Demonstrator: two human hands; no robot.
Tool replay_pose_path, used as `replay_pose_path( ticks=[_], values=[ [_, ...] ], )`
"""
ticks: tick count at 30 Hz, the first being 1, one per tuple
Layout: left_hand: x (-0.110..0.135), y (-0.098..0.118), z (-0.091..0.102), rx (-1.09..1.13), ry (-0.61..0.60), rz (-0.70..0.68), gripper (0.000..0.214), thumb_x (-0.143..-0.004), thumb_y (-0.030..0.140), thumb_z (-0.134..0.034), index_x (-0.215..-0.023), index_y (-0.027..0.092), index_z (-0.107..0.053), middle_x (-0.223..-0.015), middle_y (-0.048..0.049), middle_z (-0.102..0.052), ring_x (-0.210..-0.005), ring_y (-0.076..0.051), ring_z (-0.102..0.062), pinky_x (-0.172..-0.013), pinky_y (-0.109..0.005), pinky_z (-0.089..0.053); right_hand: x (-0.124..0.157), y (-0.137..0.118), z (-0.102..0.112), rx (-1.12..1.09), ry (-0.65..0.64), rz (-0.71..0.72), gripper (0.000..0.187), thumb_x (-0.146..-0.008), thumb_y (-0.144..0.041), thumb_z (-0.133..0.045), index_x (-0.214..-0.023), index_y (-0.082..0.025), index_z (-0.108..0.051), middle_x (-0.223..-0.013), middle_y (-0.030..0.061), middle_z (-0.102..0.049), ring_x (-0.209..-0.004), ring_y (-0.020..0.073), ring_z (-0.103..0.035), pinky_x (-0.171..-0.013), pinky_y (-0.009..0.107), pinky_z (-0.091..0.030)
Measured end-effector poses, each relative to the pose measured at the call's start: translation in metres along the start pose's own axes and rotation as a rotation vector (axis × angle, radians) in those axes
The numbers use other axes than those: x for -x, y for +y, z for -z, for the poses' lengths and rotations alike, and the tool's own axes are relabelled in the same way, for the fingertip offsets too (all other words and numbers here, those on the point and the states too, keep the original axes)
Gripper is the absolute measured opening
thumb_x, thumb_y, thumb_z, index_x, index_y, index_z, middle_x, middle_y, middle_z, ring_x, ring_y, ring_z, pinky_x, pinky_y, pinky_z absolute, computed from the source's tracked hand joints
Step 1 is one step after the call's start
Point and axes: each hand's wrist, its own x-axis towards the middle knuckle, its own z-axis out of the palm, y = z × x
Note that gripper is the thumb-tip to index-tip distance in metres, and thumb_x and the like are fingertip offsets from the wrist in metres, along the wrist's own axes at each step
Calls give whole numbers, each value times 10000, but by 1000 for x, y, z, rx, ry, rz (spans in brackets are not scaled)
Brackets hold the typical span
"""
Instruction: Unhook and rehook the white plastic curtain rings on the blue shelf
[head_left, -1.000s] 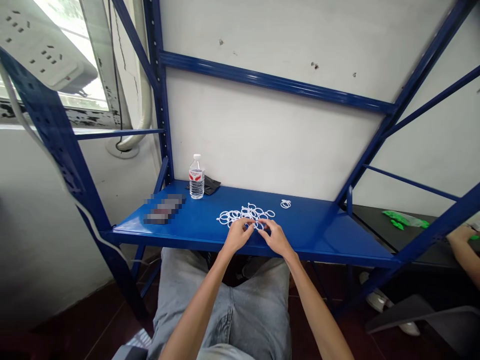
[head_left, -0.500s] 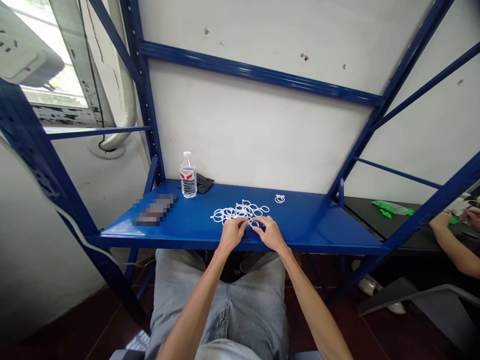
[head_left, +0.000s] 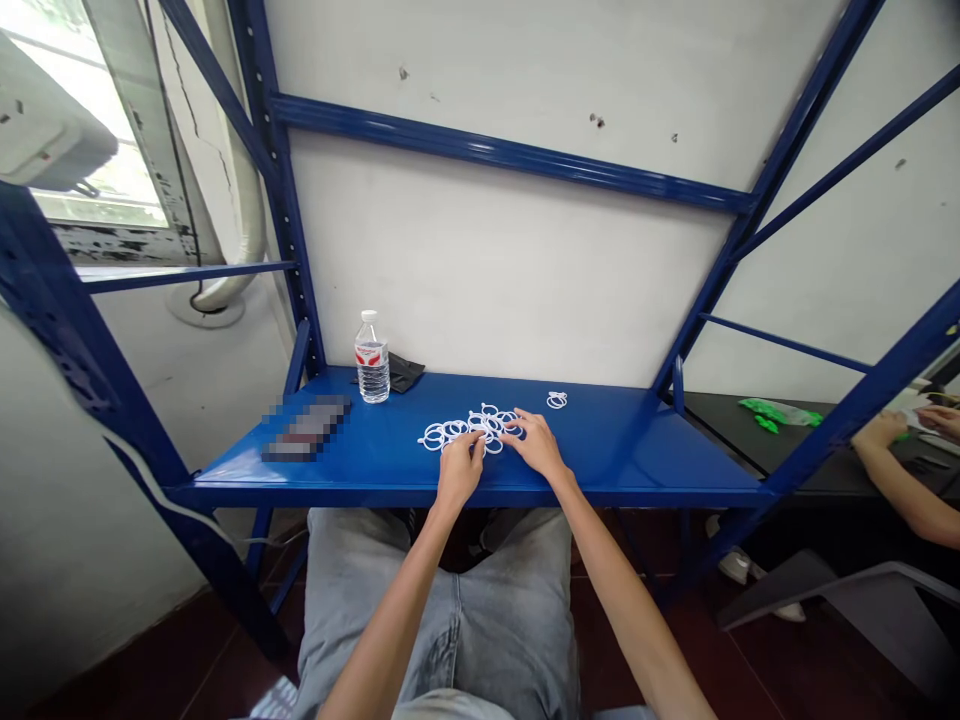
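Several thin white plastic rings (head_left: pixel 433 437), each with a small tab, lie in an overlapping heap on the blue tabletop (head_left: pixel 622 440). My left hand (head_left: pixel 459 470) is at the near side of the heap, thumb and forefinger pinched on the edge of a white ring; the fingers partly hide it. At the heap's right side is my right hand (head_left: pixel 537 446), thumb and forefinger spread apart around the rings there. Whether its fingertips touch a ring I cannot tell. A small separate group of white rings (head_left: pixel 556 400) lies farther back to the right.
A water bottle (head_left: pixel 372 358) stands at the back left beside a black pouch (head_left: pixel 406 374). A pixelated dark object (head_left: pixel 306 428) lies on the left. Blue posts frame the table. At a black table on the right, another person's arm (head_left: pixel 892 480) works near green pieces (head_left: pixel 765 413).
My right hand has spread its fingers and shifted a little up, over the heap's right side. My left hand has moved slightly left. The view has tilted a little.
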Motion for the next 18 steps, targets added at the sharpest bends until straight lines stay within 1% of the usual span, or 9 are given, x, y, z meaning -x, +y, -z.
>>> replay_pose_path(
  ticks=[2, 4, 6, 8, 10, 12, 13, 16, 18],
  values=[
    [1, 0, 0, 2, 9, -3, 319, -1037, 290, -527, -1201, 193, -783, -1190, -119, -800, -1028, -274, -767, -926, -408, -584, -21, 16, 7, -8, 8, -79, 226, -990, -417, -675, -1049, -259, -826, -1429, 90, -686, -1292, 290, -632, -1128, 453, -473],
    [1, 0, 0, 4, 12, 0, 321, -1032, 284, -528, -1203, 191, -783, -1179, -121, -802, -1003, -271, -768, -919, -411, -587, -39, 35, 17, 36, 21, -203, 251, -1028, -352, -604, -1113, -237, -811, -1349, 93, -729, -1197, 256, -688, -1070, 393, -513],
    [2, -1, -1, 1, 10, -1, 317, -1026, 277, -536, -1200, 188, -785, -1168, -125, -803, -983, -271, -768, -911, -414, -588, -49, 52, 26, 185, 37, -337, 285, -1027, -289, -590, -1241, -230, -769, -1368, 107, -714, -1220, 271, -677, -1044, 389, -521],
    [2, -1, -2, -2, 9, -8, 312, -1023, 268, -539, -1197, 188, -785, -1172, -126, -802, -983, -273, -766, -905, -416, -588, -52, 65, 32, 334, -22, -410, 335, -1029, -268, -590, -1329, -213, -727, -1407, 147, -683, -1257, 299, -656, -1019, 397, -524],
    [2, -1, -2, -4, 10, -12, 311, -1022, 261, -539, -1199, 190, -783, -1184, -125, -799, -993, -274, -764, -901, -415, -587, -51, 72, 33, 410, -98, -424, 300, -1028, -272, -602, -1279, -197, -749, -1362, 172, -697, -1257, 315, -652, -990, 388, -527],
    [2, -1, -2, -7, 4, -6, 310, -1019, 254, -541, -1205, 188, -780, -1188, -124, -798, -992, -273, -763, -897, -412, -586, -47, 74, 32, 423, -128, -407, 244, -1026, -279, -617, -1190, -193, -775, -1281, 169, -730, -1227, 310, -666, -963, 365, -527],
    [2, -1, -2, -7, 2, -2, 310, -1017, 251, -541, -1204, 186, -779, -1189, -124, -798, -986, -270, -763, -896, -410, -585, -45, 74, 32, 416, -126, -403, 234, -1021, -279, -627, -1186, -192, -769, -1250, 162, -741, -1205, 302, -677, -951, 353, -526],
    [2, 1, -2, -1, 2, -3, 311, -1013, 245, -538, -1198, 186, -780, -1187, -124, -798, -962, -260, -761, -892, -399, -583, -41, 72, 34, 373, -129, -401, 298, -1003, -263, -652, -1282, -180, -715, -1165, 149, -766, -1124, 285, -710, -927, 333, -519],
    [2, 2, -2, 3, 2, -6, 316, -1013, 247, -530, -1196, 187, -780, -1181, -122, -799, -941, -253, -759, -879, -388, -580, -37, 69, 38, 316, -135, -381, 256, -1018, -244, -606, -1221, -165, -742, -1090, 146, -778, -1086, 283, -720, -930, 334, -509]
  ],
)
